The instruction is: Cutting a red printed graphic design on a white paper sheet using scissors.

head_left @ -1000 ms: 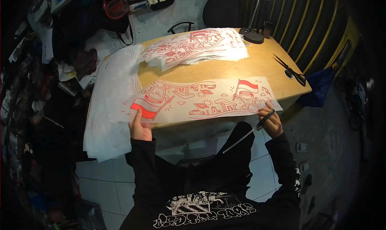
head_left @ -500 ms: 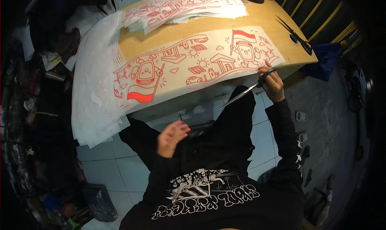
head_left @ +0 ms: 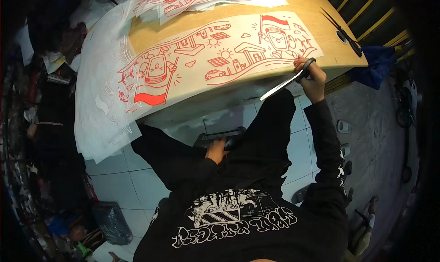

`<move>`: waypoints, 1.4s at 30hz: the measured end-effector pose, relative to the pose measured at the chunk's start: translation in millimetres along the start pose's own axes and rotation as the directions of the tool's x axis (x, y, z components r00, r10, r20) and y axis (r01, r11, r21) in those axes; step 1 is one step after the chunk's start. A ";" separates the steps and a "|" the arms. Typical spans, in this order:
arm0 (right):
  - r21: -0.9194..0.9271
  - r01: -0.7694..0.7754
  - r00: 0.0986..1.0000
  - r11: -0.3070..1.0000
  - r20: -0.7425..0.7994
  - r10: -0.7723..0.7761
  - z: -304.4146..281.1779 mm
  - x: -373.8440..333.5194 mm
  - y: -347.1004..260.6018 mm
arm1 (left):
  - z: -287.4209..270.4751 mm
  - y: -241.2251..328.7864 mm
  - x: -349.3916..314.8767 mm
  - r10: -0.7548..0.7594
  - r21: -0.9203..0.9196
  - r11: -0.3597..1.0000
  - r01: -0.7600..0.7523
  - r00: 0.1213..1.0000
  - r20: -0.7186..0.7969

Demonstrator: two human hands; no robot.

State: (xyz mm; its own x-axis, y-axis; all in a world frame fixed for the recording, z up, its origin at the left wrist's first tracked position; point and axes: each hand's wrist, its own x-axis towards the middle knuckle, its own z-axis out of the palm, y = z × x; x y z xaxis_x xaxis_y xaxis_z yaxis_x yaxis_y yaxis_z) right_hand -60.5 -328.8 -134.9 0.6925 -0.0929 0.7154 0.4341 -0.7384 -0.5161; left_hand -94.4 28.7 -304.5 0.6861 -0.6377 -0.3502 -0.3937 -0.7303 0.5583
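- Scissors point(head_left: 285, 85) with dark handles, seen in the head view, sit in the right hand point(head_left: 311, 78), its fingers curled round the handles, the blades pointing down-left past the bench's front edge.
- Long printed sheet point(head_left: 201, 55) with red drawings lies across the bench point(head_left: 340, 61), its left end over white sheets point(head_left: 98, 106).
- Left hand point(head_left: 216, 149) is at the lap, fingers bent; whether it grips anything I cannot tell.
- Pile of printed sheets point(head_left: 201, 0) lies behind; black scissors point(head_left: 349, 39) rest at right.
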 end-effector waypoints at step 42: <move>-0.017 -0.139 0.989 0.990 0.051 0.140 1.3 8.3 -10.6 | 33.1 -16.9 1.4 -0.049 -0.143 0.990 0.013 0.967 -0.250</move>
State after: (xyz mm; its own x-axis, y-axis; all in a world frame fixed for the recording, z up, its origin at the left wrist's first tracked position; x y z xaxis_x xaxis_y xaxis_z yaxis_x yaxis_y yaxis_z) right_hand -58.5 -320.9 -124.1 0.7746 -0.1610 0.6116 0.3239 -0.7296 -0.6023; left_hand -107.0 32.0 -339.3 0.8355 -0.5197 -0.1783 -0.2930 -0.6960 0.6555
